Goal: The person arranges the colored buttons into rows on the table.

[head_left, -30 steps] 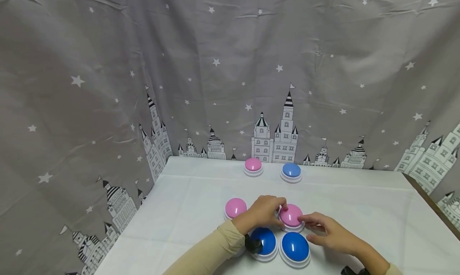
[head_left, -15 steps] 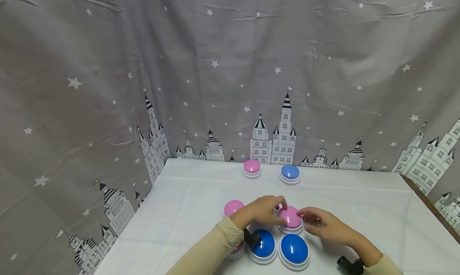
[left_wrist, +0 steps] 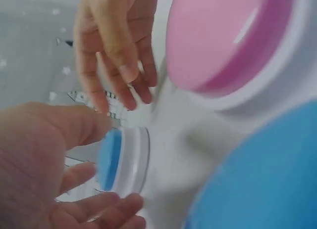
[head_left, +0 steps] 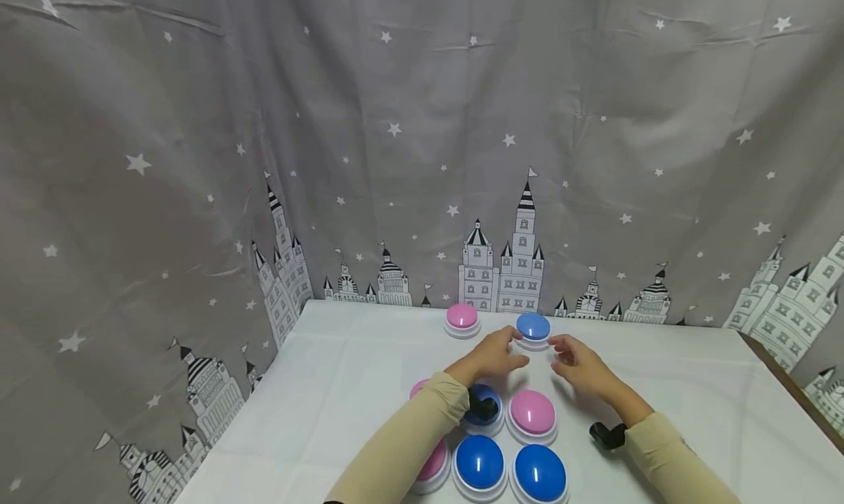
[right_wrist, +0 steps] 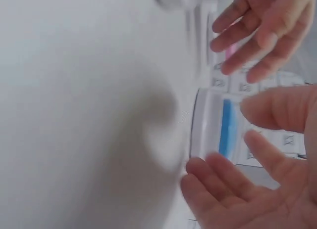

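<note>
The left hand [head_left: 493, 354] and right hand [head_left: 583, 368], fingers parted and empty, flank the round blue-domed, white-based button [head_left: 532, 327] near the white table [head_left: 359, 365] edge; a forward nudge could push it off.

A white tabletop [head_left: 686, 372] beneath four pink domed buttons [head_left: 532, 412] and four blue domed buttons [head_left: 541, 472].

The left hand [head_left: 494, 354] and right hand [head_left: 583, 365] shift from the nearer pink button [head_left: 532, 412] to either side of the rear blue button [head_left: 532, 327]; the middle blue button [head_left: 489, 393] partly emerges.
</note>
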`<state>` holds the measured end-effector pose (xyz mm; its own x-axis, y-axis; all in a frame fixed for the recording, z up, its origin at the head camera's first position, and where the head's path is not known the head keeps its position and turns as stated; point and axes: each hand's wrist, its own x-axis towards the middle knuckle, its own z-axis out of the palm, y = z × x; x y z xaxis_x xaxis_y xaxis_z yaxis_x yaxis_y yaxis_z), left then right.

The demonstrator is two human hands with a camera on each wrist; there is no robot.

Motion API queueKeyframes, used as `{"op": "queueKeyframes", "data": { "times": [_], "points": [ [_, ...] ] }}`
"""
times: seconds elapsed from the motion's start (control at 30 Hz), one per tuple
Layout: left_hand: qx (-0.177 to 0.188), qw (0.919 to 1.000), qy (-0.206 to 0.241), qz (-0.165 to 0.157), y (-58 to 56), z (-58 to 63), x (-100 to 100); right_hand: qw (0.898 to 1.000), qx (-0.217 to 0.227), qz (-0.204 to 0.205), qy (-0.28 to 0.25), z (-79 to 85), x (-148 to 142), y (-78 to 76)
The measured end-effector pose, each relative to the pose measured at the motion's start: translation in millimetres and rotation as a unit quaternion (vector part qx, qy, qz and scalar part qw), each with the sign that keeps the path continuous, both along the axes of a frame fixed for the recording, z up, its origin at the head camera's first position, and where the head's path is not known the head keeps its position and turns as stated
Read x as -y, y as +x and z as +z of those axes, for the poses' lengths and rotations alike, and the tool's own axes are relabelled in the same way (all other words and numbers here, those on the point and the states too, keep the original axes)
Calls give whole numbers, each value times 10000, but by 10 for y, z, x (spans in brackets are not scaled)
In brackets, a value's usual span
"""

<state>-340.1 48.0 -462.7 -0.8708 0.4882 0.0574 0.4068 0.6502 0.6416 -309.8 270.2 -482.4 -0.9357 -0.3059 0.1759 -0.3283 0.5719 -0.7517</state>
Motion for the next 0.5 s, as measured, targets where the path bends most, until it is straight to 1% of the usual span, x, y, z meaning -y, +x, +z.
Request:
{"op": "queueKeyframes", "data": {
  "times": [0.13,0.27,0.4,0.5],
  "points": [
    [220,9979,514,314,-144,-114,-117,9996,-116,-253,-15,-49,1,-195],
    [211,9958,711,540,-255,-185,-196,9996,-146,-203,-99,-82,20,-339],
    [206,9946,829,583,-304,-203,-226,9997,-124,-73,-173,-136,49,-443],
    [170,9946,884,508,-342,-228,-241,9998,-89,-37,-174,-170,44,-504]
  ]
}}
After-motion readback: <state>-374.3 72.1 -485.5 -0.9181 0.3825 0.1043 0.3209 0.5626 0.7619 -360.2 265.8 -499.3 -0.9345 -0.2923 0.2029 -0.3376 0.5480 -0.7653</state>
